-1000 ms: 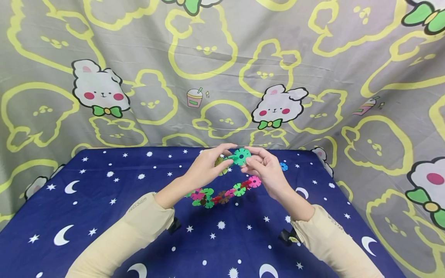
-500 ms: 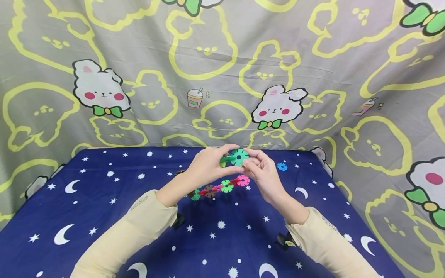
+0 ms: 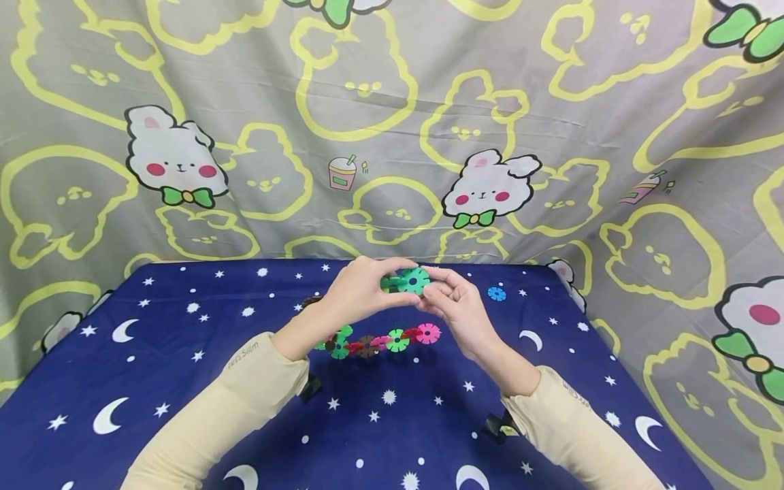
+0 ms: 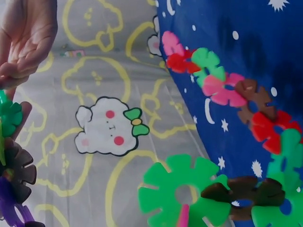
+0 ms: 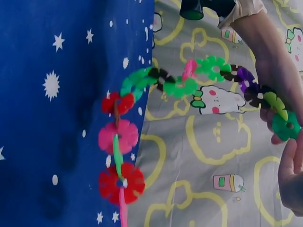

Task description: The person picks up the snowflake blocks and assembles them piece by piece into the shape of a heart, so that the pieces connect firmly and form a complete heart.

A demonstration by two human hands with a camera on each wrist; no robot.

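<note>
Several notched plastic snowflake discs, slotted together, form a colourful chain (image 3: 367, 346) in green, pink, red, brown and purple. Its upper end is between both hands, and the rest loops down above the table. My left hand (image 3: 361, 292) holds that upper end, its thumb and fingers around the last discs. My right hand (image 3: 458, 306) pinches the right edge of the teal-green snowflake disc (image 3: 414, 280) at the end. In the right wrist view, a yellow-green disc (image 5: 275, 106) sits beside this teal-green one, near the left hand. The left hand partly hides the chain in the head view.
A single blue snowflake disc (image 3: 497, 294) lies on the table right of the hands. The table wears a dark blue cloth (image 3: 245, 408) printed with moons and stars. A grey patterned curtain (image 3: 380, 136) rises directly behind and at the sides.
Both hands have shifted slightly left with the teal-green disc. The hanging chain has swung left, and its pink end has dipped lately. The left hand now covers more of the chain's upper end.
</note>
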